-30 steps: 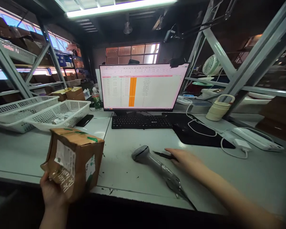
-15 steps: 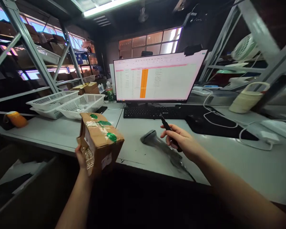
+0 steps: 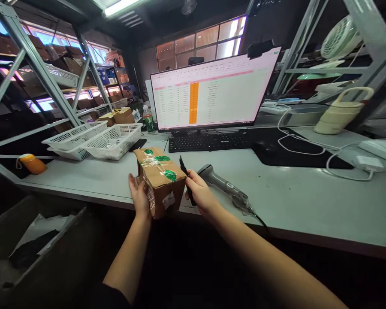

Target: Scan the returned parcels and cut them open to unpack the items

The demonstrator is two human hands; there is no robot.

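One carton (image 3: 162, 182), centre of the frame, is clamped in the left hand (image 3: 139, 198); the right hand (image 3: 200, 192) clasps a black knife (image 3: 182, 165); the carton, likely light and stiff-walled, suits holding low, off slick tape (image 3: 155, 160)

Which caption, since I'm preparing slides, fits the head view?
Left hand holds taped cardboard box; right hand grips black knife.

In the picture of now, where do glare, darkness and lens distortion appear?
Head view: glare on the shiny clear tape strip across the brown cardboard box; head view: near-black shadow below the pale flat table; head view: the grey metal shelf post at left leans, probably from wide-angle distortion.
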